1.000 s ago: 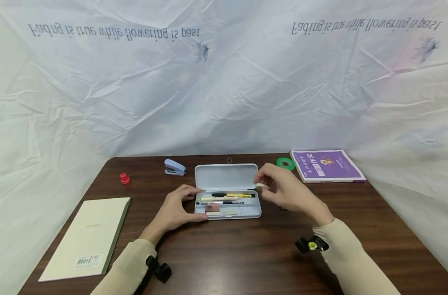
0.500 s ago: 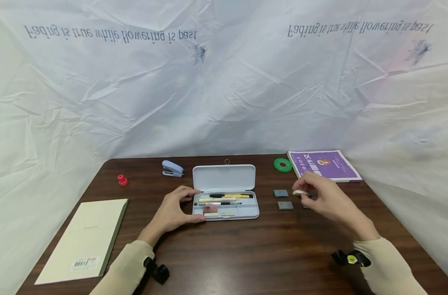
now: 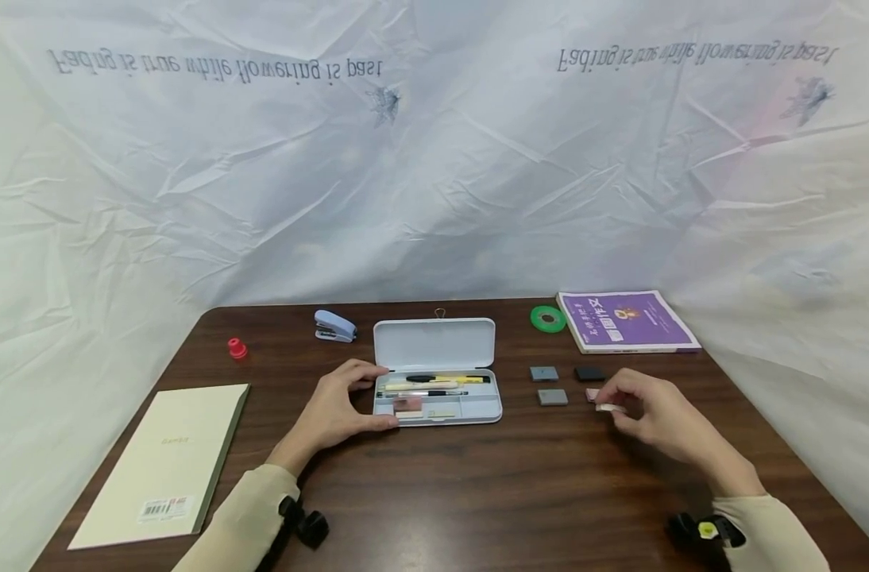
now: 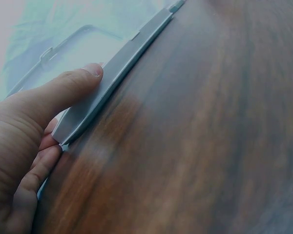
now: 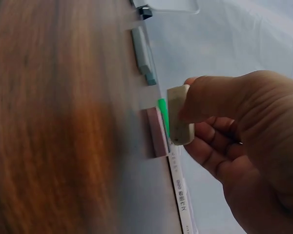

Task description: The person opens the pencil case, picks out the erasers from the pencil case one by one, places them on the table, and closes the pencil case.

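Note:
An open pale pencil case (image 3: 434, 343) stands at mid-table, lid up, with several pens (image 3: 438, 386) and small eraser-like blocks (image 3: 408, 405) inside. My left hand (image 3: 337, 403) holds its left end, thumb along the front wall and fingers round the back corner; the left wrist view shows the thumb on the case's wall (image 4: 117, 63). Off to the right, my right hand (image 3: 663, 413) pinches a whitish eraser (image 5: 179, 115) between thumb and fingers, above the table. Close by it lies a pink eraser (image 5: 157, 132). Two grey blocks (image 3: 544, 373) and a black block (image 3: 589, 373) lie further left and behind.
At the back right are a purple book (image 3: 627, 321) and a green tape roll (image 3: 547, 319). A light blue stapler (image 3: 335, 326) and a red cap-like piece (image 3: 237, 348) stand back left. A cream notebook (image 3: 164, 465) lies front left. A white curtain (image 3: 434, 199) hangs behind the table.
My right hand has carried the whitish eraser from beside the case lid rightward, then slightly toward me, uncovering the black block. The left hand keeps its hold on the case.

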The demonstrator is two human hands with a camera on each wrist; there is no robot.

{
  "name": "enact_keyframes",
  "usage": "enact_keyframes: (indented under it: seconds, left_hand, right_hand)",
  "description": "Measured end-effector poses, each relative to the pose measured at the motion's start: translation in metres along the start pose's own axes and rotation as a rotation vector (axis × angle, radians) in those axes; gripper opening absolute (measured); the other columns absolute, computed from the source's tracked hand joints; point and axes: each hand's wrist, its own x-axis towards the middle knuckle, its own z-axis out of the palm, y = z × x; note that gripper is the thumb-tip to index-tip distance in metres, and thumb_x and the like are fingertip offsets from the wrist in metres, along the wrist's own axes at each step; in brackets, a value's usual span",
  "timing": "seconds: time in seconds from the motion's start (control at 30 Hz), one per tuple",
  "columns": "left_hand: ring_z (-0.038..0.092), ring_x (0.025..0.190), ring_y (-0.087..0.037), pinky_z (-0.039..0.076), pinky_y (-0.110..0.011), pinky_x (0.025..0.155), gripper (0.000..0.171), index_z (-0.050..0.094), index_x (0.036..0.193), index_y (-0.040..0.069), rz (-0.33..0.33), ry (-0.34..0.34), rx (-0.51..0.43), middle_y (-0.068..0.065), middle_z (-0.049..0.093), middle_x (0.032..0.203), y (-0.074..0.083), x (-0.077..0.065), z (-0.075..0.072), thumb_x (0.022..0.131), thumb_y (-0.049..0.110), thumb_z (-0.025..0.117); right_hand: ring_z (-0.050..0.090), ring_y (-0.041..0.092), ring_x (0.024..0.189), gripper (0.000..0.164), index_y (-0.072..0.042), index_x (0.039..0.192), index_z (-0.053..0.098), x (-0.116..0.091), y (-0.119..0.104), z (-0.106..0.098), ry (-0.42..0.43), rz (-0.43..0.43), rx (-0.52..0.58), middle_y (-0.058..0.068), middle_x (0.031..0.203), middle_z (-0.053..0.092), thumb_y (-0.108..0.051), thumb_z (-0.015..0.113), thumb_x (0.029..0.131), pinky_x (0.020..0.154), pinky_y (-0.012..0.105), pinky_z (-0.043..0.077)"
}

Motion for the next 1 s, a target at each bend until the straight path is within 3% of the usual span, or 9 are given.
enact_keyframes:
  seconds: [0.47, 0.63, 1.0]
  left_hand:
    - [0.070, 0.130, -0.020, 0.061, -0.043, 0.113, 0.079, 0.075, 0.143, 0.022, 0.007, -0.001, -0.001, 0.005, 0.068, 0.138, 0.001, 0.000, 0.000, 0.077, 0.053, 0.103]
    - [0.070, 0.130, -0.020, 0.061, -0.043, 0.114, 0.079, 0.075, 0.143, 0.021, 0.002, -0.002, -0.002, 0.005, 0.068, 0.138, 0.000, -0.001, -0.001, 0.077, 0.052, 0.104]
    - [0.070, 0.129, -0.020, 0.061, -0.042, 0.113, 0.080, 0.075, 0.144, 0.021, 0.010, -0.003, -0.013, 0.006, 0.068, 0.139, -0.001, -0.002, -0.001, 0.076, 0.051, 0.104]
  right_hand:
    - [0.059, 0.003, 0.083, 0.047, -0.031, 0.095, 0.071, -0.001, 0.006, 0.005, -0.118, 0.005, -0.005, -0.016, 0.096, 0.064, 0.010, 0.092, 0.082, 0.065, 0.025, 0.054]
    - [0.059, 0.002, 0.083, 0.046, -0.030, 0.095, 0.071, -0.001, 0.006, 0.006, -0.123, -0.001, -0.006, -0.016, 0.097, 0.064, 0.009, 0.092, 0.082, 0.065, 0.025, 0.054]
    - [0.072, 0.010, 0.090, 0.041, -0.022, 0.111, 0.076, 0.010, -0.008, -0.001, 0.023, 0.012, -0.005, -0.008, 0.108, 0.077, 0.002, 0.096, 0.084, 0.076, 0.023, 0.064]
